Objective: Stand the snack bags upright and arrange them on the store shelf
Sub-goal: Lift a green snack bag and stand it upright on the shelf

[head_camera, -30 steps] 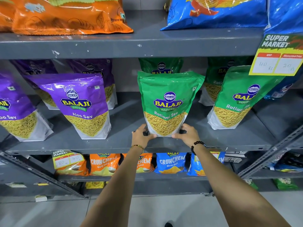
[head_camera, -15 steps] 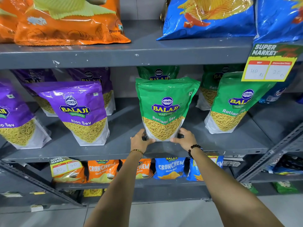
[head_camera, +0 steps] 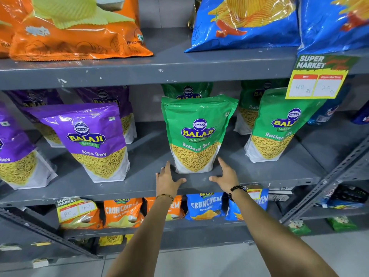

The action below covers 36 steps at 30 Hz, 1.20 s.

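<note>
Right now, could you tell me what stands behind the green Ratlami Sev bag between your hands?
Another green bag; only its top shows above the front Ratlami Sev bag.

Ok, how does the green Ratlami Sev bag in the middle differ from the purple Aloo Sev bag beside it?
The green Ratlami Sev bag is green and stands nearly straight; the purple Aloo Sev bag is purple and leans with its top to the left. The left hand and right hand sit open either side of the green bag's base, while nothing is near the purple bag. Both are Balaji Wafers pouches with clear windows, on the same grey shelf.
</note>
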Each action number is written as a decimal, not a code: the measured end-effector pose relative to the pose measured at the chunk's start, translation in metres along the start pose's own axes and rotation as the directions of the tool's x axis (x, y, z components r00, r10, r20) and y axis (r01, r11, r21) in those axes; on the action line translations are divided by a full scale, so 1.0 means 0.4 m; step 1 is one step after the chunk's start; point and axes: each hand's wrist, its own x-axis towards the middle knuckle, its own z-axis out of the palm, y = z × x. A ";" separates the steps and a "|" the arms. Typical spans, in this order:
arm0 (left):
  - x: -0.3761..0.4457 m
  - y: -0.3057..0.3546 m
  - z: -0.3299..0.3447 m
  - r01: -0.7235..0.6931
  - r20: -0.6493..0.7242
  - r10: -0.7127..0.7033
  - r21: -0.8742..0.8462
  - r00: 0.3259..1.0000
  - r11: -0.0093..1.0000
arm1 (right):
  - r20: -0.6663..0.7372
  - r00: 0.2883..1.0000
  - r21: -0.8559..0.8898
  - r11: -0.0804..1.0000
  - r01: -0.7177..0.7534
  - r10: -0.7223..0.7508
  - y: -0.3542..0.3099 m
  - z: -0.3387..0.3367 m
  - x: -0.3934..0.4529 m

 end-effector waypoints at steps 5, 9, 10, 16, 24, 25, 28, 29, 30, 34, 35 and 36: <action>-0.116 0.011 0.056 -0.018 -0.123 0.022 0.031 0.992 0.999 | -0.079 0.996 -0.023 0.999 -0.037 0.036 0.076 -0.052 -0.048; -0.170 0.056 0.137 -0.183 -0.048 0.188 0.093 0.981 0.979 | -0.246 0.966 -0.003 0.997 -0.078 0.075 0.145 -0.139 -0.068; -0.175 0.079 0.158 -0.227 -0.008 0.229 0.093 0.973 0.969 | -0.288 0.953 0.018 0.996 -0.089 0.091 0.163 -0.163 -0.066; -0.125 0.266 0.310 -0.285 0.234 0.262 0.072 0.936 0.956 | -0.384 0.892 0.205 0.964 -0.167 0.236 0.256 -0.329 -0.011; -0.005 0.478 0.427 0.031 0.234 0.015 -0.192 0.972 0.981 | -0.075 0.983 0.339 0.932 -0.131 0.166 0.303 -0.506 0.131; 0.016 0.477 0.439 0.035 0.219 0.013 -0.210 0.976 0.977 | -0.032 0.987 0.340 0.931 -0.136 0.156 0.303 -0.516 0.145; 0.036 0.472 0.457 0.024 0.204 0.016 -0.192 0.979 0.981 | 0.081 0.990 0.320 0.938 -0.135 0.115 0.299 -0.524 0.171; 0.033 0.474 0.458 0.029 0.203 0.012 -0.195 0.979 0.980 | 0.092 0.990 0.318 0.939 -0.130 0.106 0.299 -0.521 0.176; 0.024 0.479 0.454 0.027 0.193 0.011 -0.194 0.981 0.981 | 0.088 0.990 0.323 0.937 -0.131 0.109 0.302 -0.518 0.178; 0.002 0.476 0.451 0.028 0.160 0.006 -0.210 0.987 0.977 | 0.055 0.989 0.317 0.937 -0.149 0.139 0.317 -0.513 0.168; -0.001 0.471 0.451 0.023 0.148 0.009 -0.211 0.989 0.977 | 0.055 0.989 0.310 0.939 -0.148 0.138 0.323 -0.511 0.164; -0.007 0.468 0.449 0.010 0.136 0.018 -0.206 0.991 0.979 | 0.053 0.990 0.300 0.944 -0.139 0.129 0.327 -0.510 0.158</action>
